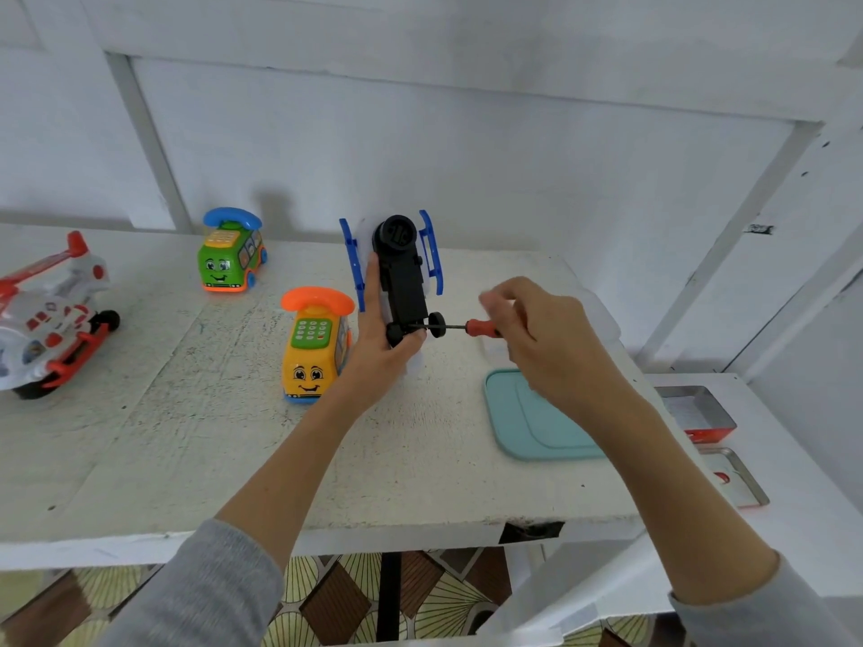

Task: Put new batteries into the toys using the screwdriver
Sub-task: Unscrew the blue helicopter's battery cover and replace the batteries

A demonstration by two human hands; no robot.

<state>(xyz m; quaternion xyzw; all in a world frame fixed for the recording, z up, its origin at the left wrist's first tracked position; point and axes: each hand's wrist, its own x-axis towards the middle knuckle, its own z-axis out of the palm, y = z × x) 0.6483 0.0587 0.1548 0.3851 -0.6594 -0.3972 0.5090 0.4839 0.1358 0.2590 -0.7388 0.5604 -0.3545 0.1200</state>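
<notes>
Our left hand (383, 329) grips the upturned helicopter (402, 277) near the bench's (187, 436) far edge. Our right hand (537, 338) pinches the screwdriver (467, 327), tip at its underside. Battery cover apparently still on; three other toys wait untouched.

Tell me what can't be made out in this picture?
- Screwdriver tip: the red-handled screwdriver ends behind a black wheel; the screw is unseen.
- Upturned blue-and-black toy: the left hand covers its body.
- Right hand: fingers motion-blurred.
- Red-and-white toy helicopter: cut by the left edge.
</notes>
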